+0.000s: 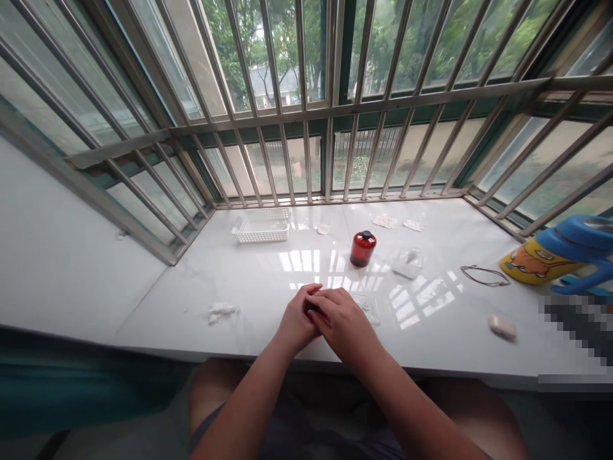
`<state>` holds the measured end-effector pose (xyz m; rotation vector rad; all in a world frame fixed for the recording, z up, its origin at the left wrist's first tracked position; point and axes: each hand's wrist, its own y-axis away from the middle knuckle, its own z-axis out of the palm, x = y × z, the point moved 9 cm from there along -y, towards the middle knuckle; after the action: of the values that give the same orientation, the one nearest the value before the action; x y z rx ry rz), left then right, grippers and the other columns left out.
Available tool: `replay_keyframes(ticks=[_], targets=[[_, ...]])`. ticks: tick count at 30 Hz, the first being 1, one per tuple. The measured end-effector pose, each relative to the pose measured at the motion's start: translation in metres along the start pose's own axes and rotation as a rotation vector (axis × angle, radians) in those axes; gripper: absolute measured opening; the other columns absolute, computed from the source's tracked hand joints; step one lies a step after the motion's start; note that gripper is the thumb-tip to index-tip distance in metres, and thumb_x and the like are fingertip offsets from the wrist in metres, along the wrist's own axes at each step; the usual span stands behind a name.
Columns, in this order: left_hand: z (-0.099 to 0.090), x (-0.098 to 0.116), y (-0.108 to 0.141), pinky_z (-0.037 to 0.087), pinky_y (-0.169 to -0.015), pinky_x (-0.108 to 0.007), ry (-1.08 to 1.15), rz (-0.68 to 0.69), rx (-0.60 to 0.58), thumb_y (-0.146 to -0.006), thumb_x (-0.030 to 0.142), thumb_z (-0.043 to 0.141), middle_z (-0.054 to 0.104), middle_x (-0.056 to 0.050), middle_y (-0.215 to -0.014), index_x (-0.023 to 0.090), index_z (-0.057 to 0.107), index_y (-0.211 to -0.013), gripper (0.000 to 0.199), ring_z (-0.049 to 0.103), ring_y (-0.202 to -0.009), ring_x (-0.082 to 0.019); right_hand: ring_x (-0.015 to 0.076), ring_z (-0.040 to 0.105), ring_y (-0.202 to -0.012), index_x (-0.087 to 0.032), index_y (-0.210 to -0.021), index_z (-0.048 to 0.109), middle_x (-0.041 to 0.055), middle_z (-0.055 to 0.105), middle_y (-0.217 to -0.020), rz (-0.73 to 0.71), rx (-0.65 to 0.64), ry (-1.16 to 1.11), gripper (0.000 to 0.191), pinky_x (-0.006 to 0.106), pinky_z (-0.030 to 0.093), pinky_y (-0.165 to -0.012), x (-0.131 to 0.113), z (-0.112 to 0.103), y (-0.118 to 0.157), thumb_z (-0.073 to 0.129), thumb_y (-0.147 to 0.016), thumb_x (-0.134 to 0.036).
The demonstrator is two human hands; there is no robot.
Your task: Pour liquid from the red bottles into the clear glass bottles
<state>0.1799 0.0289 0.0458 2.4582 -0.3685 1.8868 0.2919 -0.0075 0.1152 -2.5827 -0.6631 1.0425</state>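
Observation:
Close to the front edge of the white counter, my left hand point(300, 316) is wrapped round a small black-capped bottle point(312, 307), mostly hidden by my fingers. Only its dark top and a trace of red below my hands show. My right hand point(341, 318) closes over the same bottle from the right, its fingers bent across the top and meeting the left hand. Just beyond my hands stands a red translucent bottle point(363, 249) with a black cap, upright. A clear plastic piece point(368, 309) lies flat beside my right hand.
A white perforated basket point(262, 229) is at the back left. Crumpled white tissue point(222, 313) lies left, and a clear package point(408, 263) lies right. Farther right are a thin cord loop point(484, 276), a pale case point(502, 328) and a yellow-blue jug point(546, 255). Window bars point(306, 118) border the back.

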Motion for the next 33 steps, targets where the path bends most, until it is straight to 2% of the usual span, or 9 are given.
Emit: replay_keyframes(ticks=[4,9,12,16,18,22,28,31,33], targets=[[0.003,-0.003,0.001,0.064,-0.091,-0.04,0.055,-0.023,-0.015,-0.074,0.021,0.086,0.077,-0.007,-0.114,0.022,0.061,-0.136,0.067,0.076,-0.098,-0.024,0.0307,0.064,-0.097,-0.021,-0.132,0.064,0.0109,0.073,-0.107,0.112,0.088,0.004,0.032,0.051,0.058,-0.089,0.006,-0.008,0.014,0.065,-0.101,-0.022],[0.003,0.0,0.001,0.063,-0.09,-0.039,0.08,-0.007,-0.007,-0.072,0.024,0.091,0.075,-0.007,-0.116,0.023,0.06,-0.135,0.07,0.076,-0.097,-0.023,0.0287,0.068,-0.109,-0.027,-0.145,0.052,0.0119,0.068,-0.134,0.215,0.133,-0.179,0.045,0.046,0.059,-0.093,0.007,-0.008,0.028,0.062,-0.101,-0.029],[0.004,-0.002,0.002,0.064,-0.087,-0.037,0.15,-0.018,-0.029,-0.074,0.023,0.09,0.074,-0.008,-0.118,0.023,0.06,-0.134,0.067,0.076,-0.093,-0.021,0.0209,0.071,-0.085,-0.03,-0.15,0.044,0.0097,0.068,-0.14,0.322,0.07,-0.278,0.052,0.038,0.06,-0.078,0.014,-0.001,0.032,0.058,-0.1,-0.03],[0.003,-0.003,0.002,0.062,-0.095,-0.04,0.134,0.012,-0.045,-0.075,0.022,0.09,0.072,-0.008,-0.125,0.025,0.06,-0.136,0.068,0.074,-0.106,-0.024,0.0152,0.062,-0.06,-0.028,-0.145,0.045,0.0038,0.077,-0.111,0.429,0.081,-0.268,0.047,0.032,0.053,-0.064,0.025,-0.008,0.036,0.058,-0.1,-0.036],[0.002,-0.003,0.002,0.061,-0.1,-0.042,0.092,0.016,-0.043,-0.074,0.022,0.09,0.072,-0.007,-0.126,0.026,0.061,-0.137,0.07,0.073,-0.109,-0.024,0.0133,0.059,-0.056,-0.027,-0.142,0.046,0.0035,0.076,-0.11,0.448,0.109,-0.269,0.046,0.031,0.051,-0.061,0.027,-0.012,0.038,0.059,-0.1,-0.037],[0.002,-0.004,0.001,0.061,-0.099,-0.042,0.099,-0.003,-0.038,-0.073,0.02,0.089,0.073,-0.008,-0.125,0.025,0.06,-0.137,0.071,0.074,-0.108,-0.025,0.0089,0.054,-0.054,-0.029,-0.145,0.04,0.0103,0.066,-0.143,0.447,0.074,-0.383,0.051,0.03,0.053,-0.062,0.025,-0.002,0.04,0.059,-0.097,-0.033],[0.003,-0.002,0.002,0.06,-0.103,-0.043,0.097,0.012,-0.034,-0.072,0.017,0.087,0.072,-0.007,-0.126,0.026,0.061,-0.137,0.071,0.073,-0.112,-0.025,0.0114,0.058,-0.058,-0.025,-0.143,0.041,0.007,0.071,-0.118,0.462,0.095,-0.39,0.051,0.028,0.051,-0.06,0.025,0.004,0.045,0.06,-0.097,-0.033],[0.004,-0.005,0.002,0.062,-0.098,-0.041,0.128,-0.023,-0.037,-0.073,0.017,0.087,0.073,-0.006,-0.124,0.026,0.06,-0.136,0.069,0.075,-0.106,-0.023,0.0093,0.057,-0.056,-0.027,-0.145,0.038,0.0135,0.065,-0.14,0.448,0.084,-0.423,0.055,0.029,0.053,-0.061,0.022,0.007,0.045,0.061,-0.096,-0.032],[0.004,-0.005,0.002,0.062,-0.098,-0.04,0.131,-0.028,-0.034,-0.074,0.017,0.087,0.073,-0.006,-0.124,0.026,0.06,-0.136,0.068,0.075,-0.106,-0.023,0.0085,0.056,-0.055,-0.027,-0.146,0.038,0.0147,0.063,-0.143,0.445,0.066,-0.464,0.056,0.029,0.053,-0.059,0.02,0.01,0.046,0.061,-0.096,-0.032]])
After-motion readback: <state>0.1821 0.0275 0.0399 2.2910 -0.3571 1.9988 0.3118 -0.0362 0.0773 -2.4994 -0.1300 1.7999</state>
